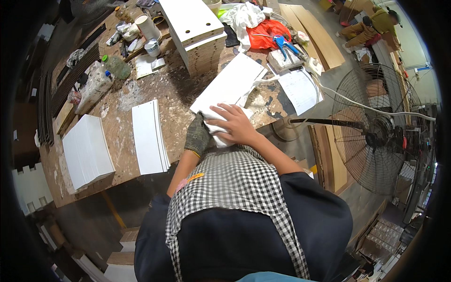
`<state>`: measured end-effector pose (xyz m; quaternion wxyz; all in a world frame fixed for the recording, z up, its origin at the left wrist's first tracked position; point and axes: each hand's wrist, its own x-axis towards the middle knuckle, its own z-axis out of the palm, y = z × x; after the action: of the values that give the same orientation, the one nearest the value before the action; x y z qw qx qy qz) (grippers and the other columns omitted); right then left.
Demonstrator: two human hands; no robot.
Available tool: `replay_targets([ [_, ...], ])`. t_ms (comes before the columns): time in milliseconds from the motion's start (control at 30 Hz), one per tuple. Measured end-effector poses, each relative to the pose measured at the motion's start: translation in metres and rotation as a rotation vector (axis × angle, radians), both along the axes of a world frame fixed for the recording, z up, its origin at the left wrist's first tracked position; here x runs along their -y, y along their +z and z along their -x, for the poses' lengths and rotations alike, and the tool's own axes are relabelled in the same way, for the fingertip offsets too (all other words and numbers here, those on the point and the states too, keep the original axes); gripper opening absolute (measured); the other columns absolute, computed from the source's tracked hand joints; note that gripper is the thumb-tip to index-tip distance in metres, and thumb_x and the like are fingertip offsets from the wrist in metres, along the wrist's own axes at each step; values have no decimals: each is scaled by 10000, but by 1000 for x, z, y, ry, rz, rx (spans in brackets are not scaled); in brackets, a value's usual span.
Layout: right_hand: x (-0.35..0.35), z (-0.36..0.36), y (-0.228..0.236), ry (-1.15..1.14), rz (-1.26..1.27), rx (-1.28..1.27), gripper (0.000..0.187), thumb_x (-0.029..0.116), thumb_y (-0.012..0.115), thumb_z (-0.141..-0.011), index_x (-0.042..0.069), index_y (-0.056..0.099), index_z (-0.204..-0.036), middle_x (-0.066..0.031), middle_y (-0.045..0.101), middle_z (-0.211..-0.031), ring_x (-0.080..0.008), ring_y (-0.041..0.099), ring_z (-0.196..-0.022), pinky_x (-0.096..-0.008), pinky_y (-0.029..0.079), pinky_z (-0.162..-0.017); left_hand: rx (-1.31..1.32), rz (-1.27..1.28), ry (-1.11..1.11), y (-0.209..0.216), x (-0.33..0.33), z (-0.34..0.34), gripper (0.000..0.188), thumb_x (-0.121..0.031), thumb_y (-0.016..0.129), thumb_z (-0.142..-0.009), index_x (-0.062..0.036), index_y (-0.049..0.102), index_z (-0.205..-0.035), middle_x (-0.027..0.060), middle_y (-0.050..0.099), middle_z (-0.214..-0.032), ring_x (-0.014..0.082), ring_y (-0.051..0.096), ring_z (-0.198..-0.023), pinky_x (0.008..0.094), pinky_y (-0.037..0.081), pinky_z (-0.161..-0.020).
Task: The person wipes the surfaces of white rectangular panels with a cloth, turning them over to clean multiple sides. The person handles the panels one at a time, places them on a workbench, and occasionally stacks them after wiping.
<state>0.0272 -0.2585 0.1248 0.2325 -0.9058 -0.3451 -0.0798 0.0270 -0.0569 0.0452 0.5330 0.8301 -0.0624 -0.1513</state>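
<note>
A long white board [230,84] lies aslant on the worn workbench, its near end close to my apron. My right hand [237,126], bare, bends its slightly parted fingers over a crumpled white cloth [221,141] at that end. My left hand [197,133], in a dark grey-green knit glove, is closed at the board's near left edge, next to the cloth. Most of its fingertips are hidden. Farther left on the bench are a few stacked white boards [149,136] and a thicker stack of white boards [89,150].
A tall stack of drilled white panels [192,23] stands beyond my hands. To its right lie a red plastic bag [268,34], a blue-handled tool [285,46] and a paper sheet [300,89]. A large fan [376,131] stands right, its cable crossing. Bottles [117,67] sit left.
</note>
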Motion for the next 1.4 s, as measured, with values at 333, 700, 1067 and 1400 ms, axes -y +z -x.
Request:
replay_targets([
  [333, 184, -132, -71, -1087, -502, -53, 332, 304, 588, -970, 11, 702, -1077, -176, 718, -1000, -330, 669, -927, -403, 498, -839, -681, 740, 571, 41, 18, -12, 539, -310, 589, -987, 28, 447, -1381, 191, 597, -1226, 341, 651, -1028, 467, 598, -765],
  [700, 24, -8, 71, -254, 12, 316, 378, 153, 722, -788, 248, 664, -1149, -19, 603, -1233, -271, 512, -1180, -413, 431, -874, -686, 1011, 452, 75, -6, 9, 363, -148, 650, -948, 20, 572, -1261, 150, 673, -1145, 252, 664, -1014, 345, 581, -849],
  [1067, 47, -53, 131, -34, 85, 184, 493, 141, 792, -656, 266, 674, -1119, 2, 606, -966, -234, 567, -990, -371, 436, -789, 687, -212, -129, 114, -23, -1, 581, -239, 673, -922, -17, 493, -1427, 240, 624, -1289, 368, 623, -1186, 403, 529, -960],
  [1400, -3, -84, 59, -159, -416, 406, 327, 418, 741, -782, 243, 735, -1058, -64, 648, -934, -228, 603, -919, -459, 409, -954, 247, 76, 95, 99, 3, 14, 437, -246, 682, -943, 6, 609, -1293, 175, 720, -1094, 261, 714, -965, 376, 564, -791],
])
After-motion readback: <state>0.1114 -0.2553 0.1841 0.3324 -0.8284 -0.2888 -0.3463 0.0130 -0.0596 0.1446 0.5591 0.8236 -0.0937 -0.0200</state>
